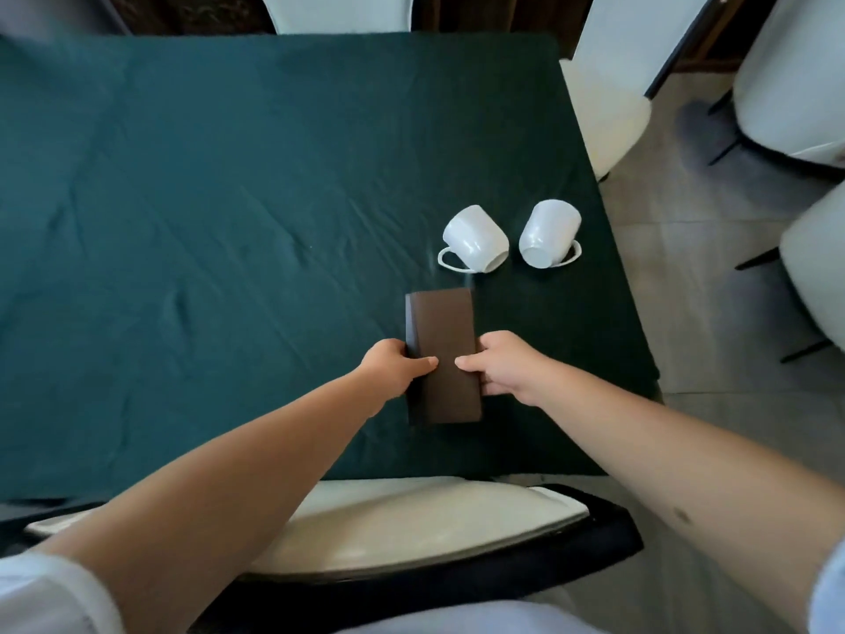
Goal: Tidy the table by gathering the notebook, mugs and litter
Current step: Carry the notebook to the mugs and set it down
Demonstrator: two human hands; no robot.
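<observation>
A brown closed notebook (pixel 442 340) lies near the table's front right, on the dark green cloth (pixel 205 199). My left hand (pixel 395 364) grips its left edge, thumb on the cover. My right hand (pixel 503 362) grips its right edge in the same way. Just beyond the notebook stand two white mugs, both upside down: the left mug (pixel 475 238) with its handle toward the left, the right mug (pixel 548 233) with its handle toward the right. I see no litter on the cloth.
A white-cushioned chair (pixel 411 523) with a dark frame is tucked in right below my arms. More white chairs stand at the right edge (pixel 608 107), the far side (pixel 338 11) and on the tiled floor at right (pixel 795 84).
</observation>
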